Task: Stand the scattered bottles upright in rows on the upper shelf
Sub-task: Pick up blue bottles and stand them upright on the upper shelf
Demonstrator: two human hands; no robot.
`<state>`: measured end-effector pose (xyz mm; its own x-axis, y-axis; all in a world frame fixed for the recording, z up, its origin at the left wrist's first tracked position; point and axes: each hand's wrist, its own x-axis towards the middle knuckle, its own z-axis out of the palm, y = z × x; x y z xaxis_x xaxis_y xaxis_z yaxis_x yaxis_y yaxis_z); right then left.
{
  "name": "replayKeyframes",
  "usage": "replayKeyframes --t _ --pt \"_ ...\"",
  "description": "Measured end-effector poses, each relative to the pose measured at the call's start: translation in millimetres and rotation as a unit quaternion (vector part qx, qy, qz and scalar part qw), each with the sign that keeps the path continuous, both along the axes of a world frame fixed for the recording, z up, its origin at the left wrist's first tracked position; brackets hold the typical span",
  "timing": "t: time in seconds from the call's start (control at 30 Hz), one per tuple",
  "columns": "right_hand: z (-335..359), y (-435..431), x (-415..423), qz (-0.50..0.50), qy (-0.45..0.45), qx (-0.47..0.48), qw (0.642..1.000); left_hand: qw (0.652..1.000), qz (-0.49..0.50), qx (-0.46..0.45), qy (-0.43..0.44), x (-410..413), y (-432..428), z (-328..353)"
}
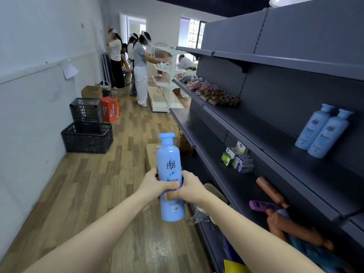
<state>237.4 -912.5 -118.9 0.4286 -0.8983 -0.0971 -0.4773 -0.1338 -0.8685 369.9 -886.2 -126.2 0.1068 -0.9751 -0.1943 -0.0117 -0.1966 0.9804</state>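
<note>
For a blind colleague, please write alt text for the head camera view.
The left hand and right hand hold a light blue bottle upright beside dark store shelving. Two matching bottles stand on an upper shelf; brown bottles and a purple bottle lie scattered on the lower shelf.

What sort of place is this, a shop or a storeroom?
Probably a small shop being stocked: long dark retail shelving holds two standing blue shampoo bottles and snack packets, and black crates sit on the floor.
</note>
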Motion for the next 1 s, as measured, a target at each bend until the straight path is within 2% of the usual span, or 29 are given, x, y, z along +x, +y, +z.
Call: replayKeyframes --t 0.67,1.0 --pt "-4.6 -165.6 -26.1 0.022 0.011 0.024 0.999 1.0 0.007 0.004 -0.009 -28.4 -152.5 4.2" --pt "-11.2 -217.4 -38.0 0.029 0.014 0.018 0.999 1.0 0.015 0.004 -0.017 -40.9 -203.9 -5.3"
